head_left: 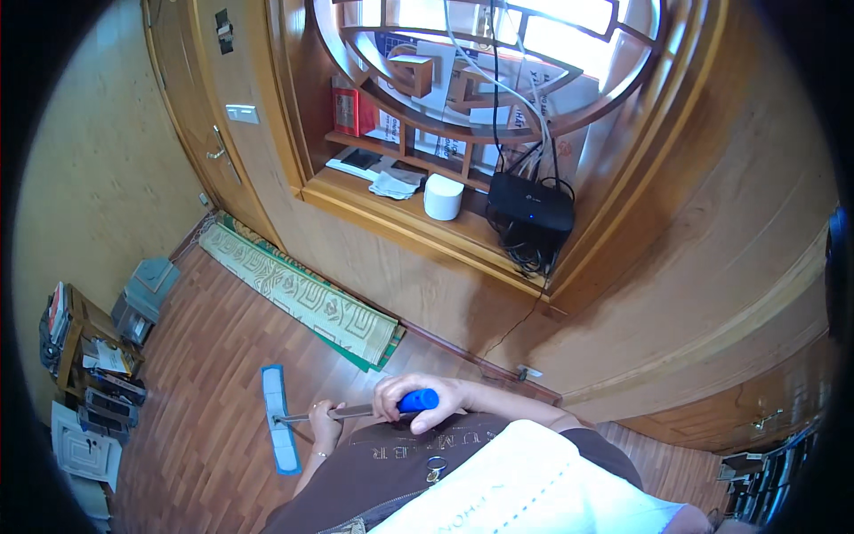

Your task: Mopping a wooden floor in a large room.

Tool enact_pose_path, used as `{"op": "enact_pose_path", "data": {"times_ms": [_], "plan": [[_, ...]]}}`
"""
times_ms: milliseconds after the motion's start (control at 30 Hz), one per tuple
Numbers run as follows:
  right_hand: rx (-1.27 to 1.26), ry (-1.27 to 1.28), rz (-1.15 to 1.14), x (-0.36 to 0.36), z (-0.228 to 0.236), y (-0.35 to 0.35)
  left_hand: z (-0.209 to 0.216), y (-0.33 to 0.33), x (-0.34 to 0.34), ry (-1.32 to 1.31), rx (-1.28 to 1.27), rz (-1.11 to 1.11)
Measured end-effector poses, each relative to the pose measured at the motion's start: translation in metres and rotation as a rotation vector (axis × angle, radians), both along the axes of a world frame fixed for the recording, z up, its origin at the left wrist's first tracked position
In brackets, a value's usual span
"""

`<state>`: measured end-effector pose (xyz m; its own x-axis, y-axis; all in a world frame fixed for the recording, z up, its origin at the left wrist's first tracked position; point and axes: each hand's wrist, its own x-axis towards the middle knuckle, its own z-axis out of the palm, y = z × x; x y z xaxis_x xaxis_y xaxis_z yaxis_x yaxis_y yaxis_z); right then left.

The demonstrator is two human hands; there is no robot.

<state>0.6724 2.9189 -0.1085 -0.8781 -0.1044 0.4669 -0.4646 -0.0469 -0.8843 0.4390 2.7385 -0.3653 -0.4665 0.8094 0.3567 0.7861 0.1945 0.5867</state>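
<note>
A flat mop is in both my hands, its pole slanting down and to the left. The blue grip (418, 400) at the top of the pole lies in my right hand (422, 405), fingers wrapped round it. My left hand (326, 427) is closed round the metal pole (356, 411) lower down. At the far end, the long pale mop head (281, 420) with a blue edge rests on the wood floor, left of my left hand.
A rolled green and cream mat (302, 298) lies along the wall. Above it, a ledge (382, 206) holds a white cylinder (442, 197), a folded cloth (397, 183) and a black router (531, 206) with tangled cables. A small shelf (82, 343) and grey boxes (147, 289) stand left.
</note>
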Motion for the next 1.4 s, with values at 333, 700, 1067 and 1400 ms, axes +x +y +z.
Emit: {"op": "enact_pose_path", "data": {"times_ms": [333, 700, 1067, 1400], "plan": [[-0.449, 0.483, -0.707, 0.017, 0.088, 0.078, 0.12, 0.141, 0.043, -0.448, -0.281, -0.681], [-0.383, 0.608, -0.419, -0.029, 0.089, 0.195, 0.098, 0.206, 0.042, -0.625, -0.274, -0.379], [-0.379, 0.288, -0.101, -0.061, 0.007, 0.292, -0.058, 0.254, -0.022, -1.158, 0.885, -1.207], [-0.162, -0.151, 0.036, -0.03, -0.037, 0.346, -0.061, 0.339, -0.011, -1.212, 0.718, -1.076]]}}
